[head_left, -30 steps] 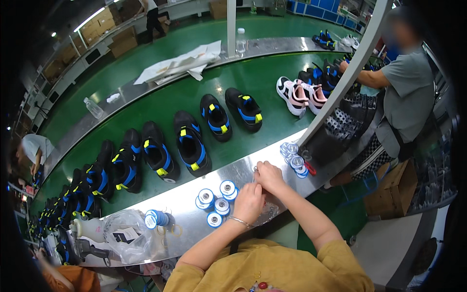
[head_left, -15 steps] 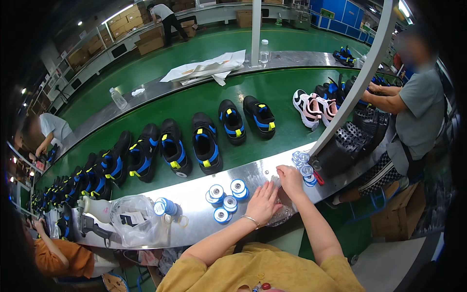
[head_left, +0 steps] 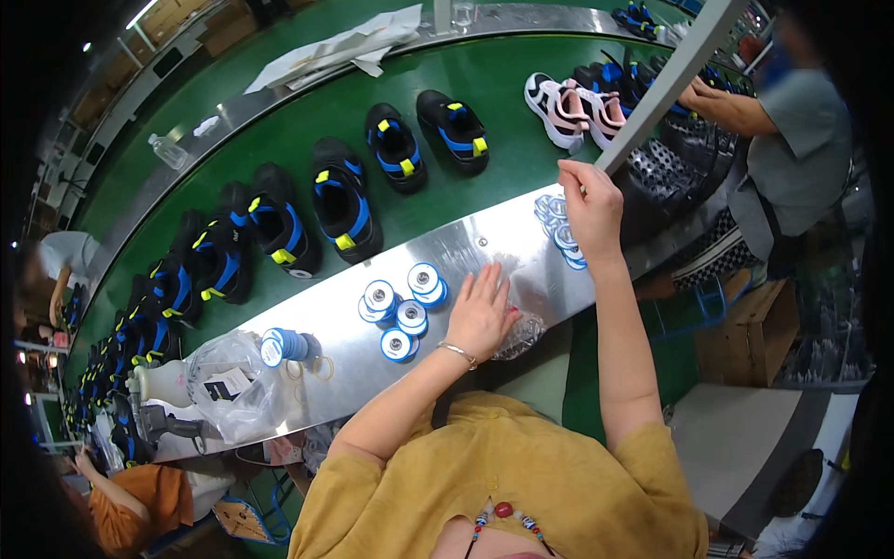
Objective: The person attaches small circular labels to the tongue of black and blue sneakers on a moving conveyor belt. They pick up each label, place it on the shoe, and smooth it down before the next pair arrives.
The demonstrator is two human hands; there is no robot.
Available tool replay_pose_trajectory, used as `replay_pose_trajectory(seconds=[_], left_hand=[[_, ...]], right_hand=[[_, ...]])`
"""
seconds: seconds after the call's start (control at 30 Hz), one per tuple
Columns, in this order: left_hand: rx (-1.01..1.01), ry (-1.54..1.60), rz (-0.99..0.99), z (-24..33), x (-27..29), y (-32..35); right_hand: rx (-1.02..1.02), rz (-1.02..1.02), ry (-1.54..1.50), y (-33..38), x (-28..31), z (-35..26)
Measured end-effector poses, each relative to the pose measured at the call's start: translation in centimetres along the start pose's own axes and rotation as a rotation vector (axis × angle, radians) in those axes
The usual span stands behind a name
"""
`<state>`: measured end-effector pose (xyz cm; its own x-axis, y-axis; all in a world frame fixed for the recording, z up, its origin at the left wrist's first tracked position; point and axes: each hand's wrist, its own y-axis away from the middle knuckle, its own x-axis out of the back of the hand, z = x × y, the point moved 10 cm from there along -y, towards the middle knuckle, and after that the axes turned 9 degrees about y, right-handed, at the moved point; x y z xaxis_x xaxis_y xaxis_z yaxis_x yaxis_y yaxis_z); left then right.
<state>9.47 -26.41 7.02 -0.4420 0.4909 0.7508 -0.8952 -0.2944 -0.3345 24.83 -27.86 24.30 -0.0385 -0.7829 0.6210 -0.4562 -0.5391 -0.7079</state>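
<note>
My left hand [head_left: 480,312] lies flat on the steel shelf [head_left: 466,247], fingers spread, its palm edge on a crumpled clear plastic bag [head_left: 520,334]. Just to its left stands a cluster of blue-and-white thread spools [head_left: 400,307]. My right hand [head_left: 589,205] is raised farther right, over a second group of spools [head_left: 554,222] and close to a slanted white post [head_left: 670,79]. Its back faces me and the fingers curl away, so anything in them is hidden.
Black-and-blue shoes [head_left: 340,200] line the green conveyor belt [head_left: 503,84], with a pink-and-white pair [head_left: 570,107] at the right. A lone spool [head_left: 284,345] and a stuffed clear bag [head_left: 233,387] lie left on the shelf. A person in a grey shirt [head_left: 796,140] works at right.
My right hand has left the plastic bag and moved up and right toward the far spools and the post. My left hand stays by the bag, now flattened with its fingers spread.
</note>
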Motion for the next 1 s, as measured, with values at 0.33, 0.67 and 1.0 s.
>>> replay_pose_trajectory(seconds=[0.33, 0.67, 1.0], left_hand=[[0.273, 0.748, 0.37, -1.7, 7.7, 0.3], [0.596, 1.053, 0.309, -5.0, 5.5, 2.2], [0.214, -0.171, 0.285, -6.4, 11.9, -1.2]], right_hand=[[0.022, -0.347, -0.386, 6.5, -4.3, -7.6], [-0.619, -0.776, -0.905, 14.1, -11.8, -5.2], [-0.69, -0.523, -1.02, 10.4, -11.5, -1.6]])
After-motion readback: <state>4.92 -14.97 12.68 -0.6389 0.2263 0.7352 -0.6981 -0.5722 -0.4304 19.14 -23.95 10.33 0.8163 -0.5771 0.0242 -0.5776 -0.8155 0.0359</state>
